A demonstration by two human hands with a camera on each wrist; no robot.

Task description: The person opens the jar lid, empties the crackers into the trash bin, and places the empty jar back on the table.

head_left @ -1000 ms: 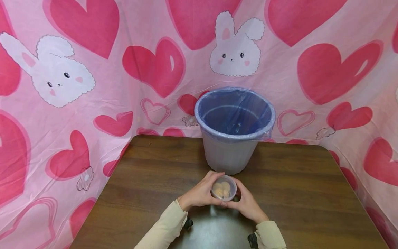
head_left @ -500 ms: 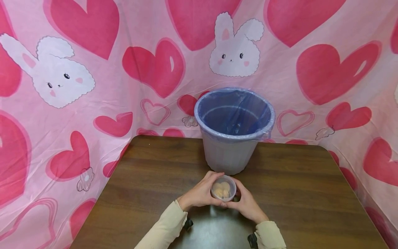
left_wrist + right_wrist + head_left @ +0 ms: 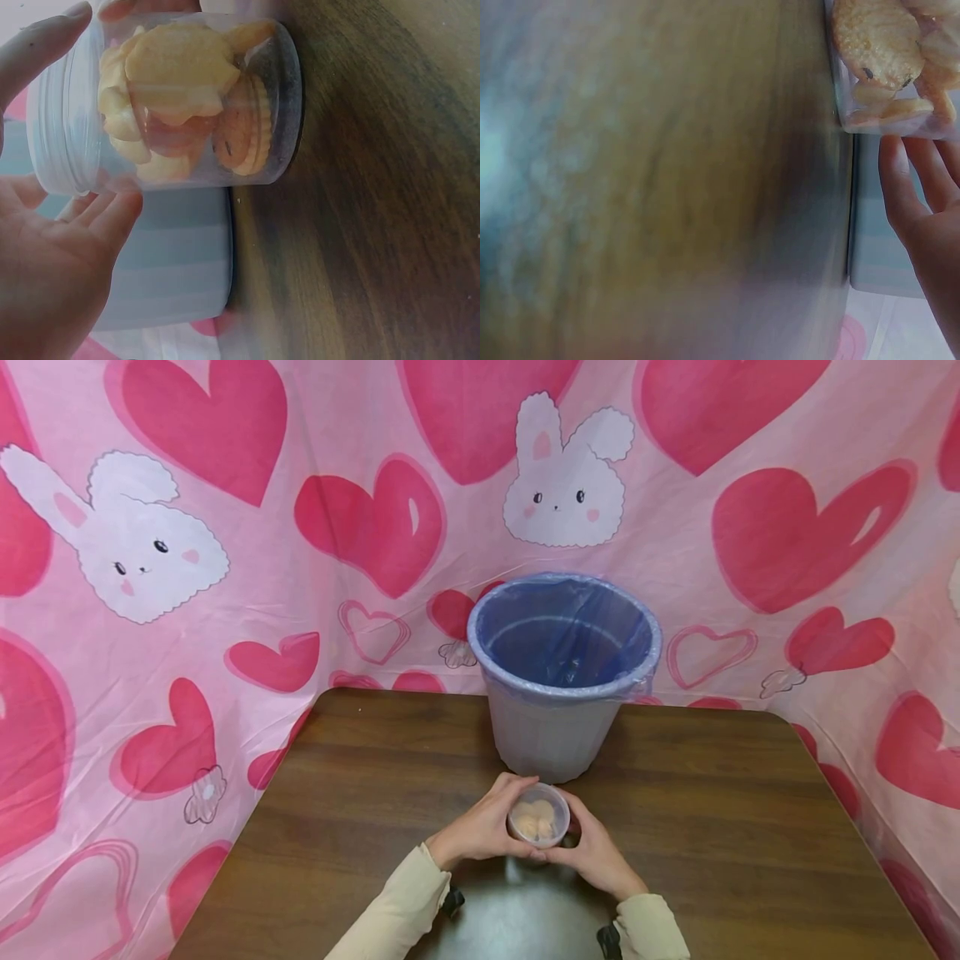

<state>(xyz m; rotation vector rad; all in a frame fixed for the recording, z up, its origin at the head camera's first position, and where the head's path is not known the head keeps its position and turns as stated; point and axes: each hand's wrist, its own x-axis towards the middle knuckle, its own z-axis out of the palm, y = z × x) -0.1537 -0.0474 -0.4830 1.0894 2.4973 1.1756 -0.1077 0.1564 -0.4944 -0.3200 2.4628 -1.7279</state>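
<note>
A clear plastic jar (image 3: pixel 538 815) of cookies stands upright on the table between my two hands. The left wrist view shows pale cookies (image 3: pixel 180 71) and a round crimped-edge cookie (image 3: pixel 241 127) through its wall. Around the top runs a clear ridged lid (image 3: pixel 64 112). My left hand (image 3: pixel 483 823) curls round the jar's upper left side, thumb near me and fingers at the back. On the opposite side my right hand (image 3: pixel 596 853) grips it likewise, the two thumbs close together in front. In the right wrist view, the fingers of my right hand (image 3: pixel 937 214) touch the jar's side.
Just behind the jar stands a pale waste bin (image 3: pixel 551 735) lined with a blue plastic bag (image 3: pixel 570 660). The brown wooden table (image 3: pixel 360 777) ends at a pink heart-and-rabbit cloth (image 3: pixel 360 510) hanging at the back and sides.
Both hands keep the same hold on the jar. The whole head view has shifted very slightly downward; nothing else visibly moves.
</note>
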